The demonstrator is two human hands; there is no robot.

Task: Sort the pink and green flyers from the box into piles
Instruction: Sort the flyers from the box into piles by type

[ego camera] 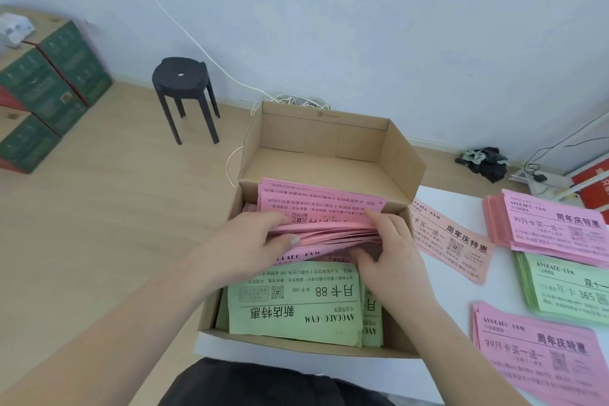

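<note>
Mid-sort: left hand and right hand both had a curled grip on a pink flyer bundle inside the box, green flyers beneath. Next, probably lift it toward the pink pile on the worktop.

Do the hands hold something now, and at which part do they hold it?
Yes. Both hands grip one bundle of pink flyers inside the box: the left hand at its left end, the right hand at its right end.
</note>
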